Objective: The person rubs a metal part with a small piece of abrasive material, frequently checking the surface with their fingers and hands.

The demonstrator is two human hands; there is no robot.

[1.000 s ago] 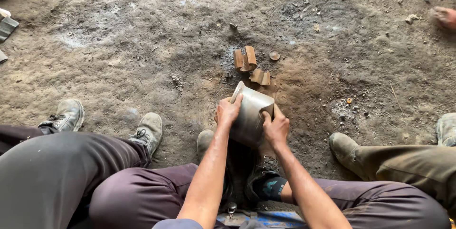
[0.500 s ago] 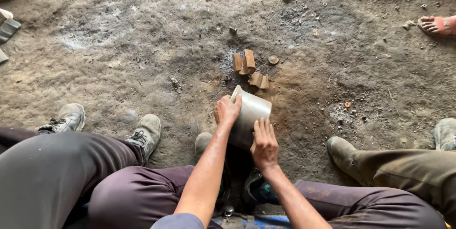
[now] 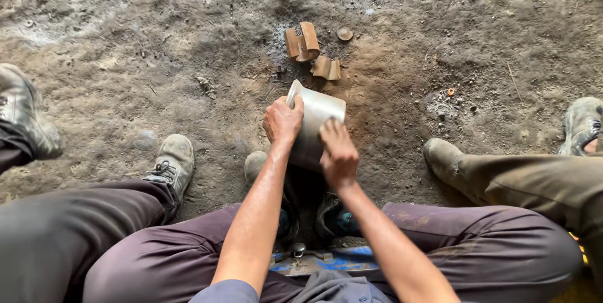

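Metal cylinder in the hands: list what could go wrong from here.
1. The metal cylinder is tilted and held only by bare hands, the left hand at its thin rim, so the edge might cut skin.
2. If it slips from the right hand, it could drop onto the shoe right below.
3. The brown metal pieces lie loose on the dirt floor just ahead; the cylinder may knock them.

Soft, even daylight falls on the dirt floor [image 3: 157,45], without glare. A dim shadow pools below the hands, between the knees. Beyond the hands the ground is sharp; the frame's edges bend slightly outward, wide-angle.
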